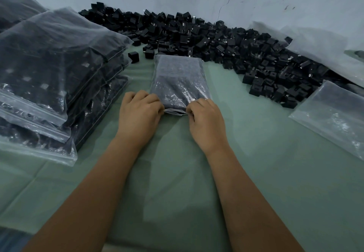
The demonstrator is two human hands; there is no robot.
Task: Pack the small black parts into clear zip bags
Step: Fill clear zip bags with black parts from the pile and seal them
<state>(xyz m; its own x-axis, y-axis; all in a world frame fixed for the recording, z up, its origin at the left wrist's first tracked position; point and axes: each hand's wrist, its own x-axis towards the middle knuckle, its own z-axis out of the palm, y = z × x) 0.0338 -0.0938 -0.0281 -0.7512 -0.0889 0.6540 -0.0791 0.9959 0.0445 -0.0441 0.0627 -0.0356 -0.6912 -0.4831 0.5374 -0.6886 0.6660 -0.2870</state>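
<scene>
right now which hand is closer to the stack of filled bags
Left. The left hand pinches the near end of the bag being sealed, on the side toward the stack of filled bags. The right hand pinches the same end, farther away.

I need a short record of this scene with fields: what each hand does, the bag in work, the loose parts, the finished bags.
left hand: pinches the near edge of the filled bag
right hand: pinches the same edge
filled bag: flat on the green cloth
loose black parts: heaped along the wall
packed bags: stacked at left
empty bags: at right
</scene>
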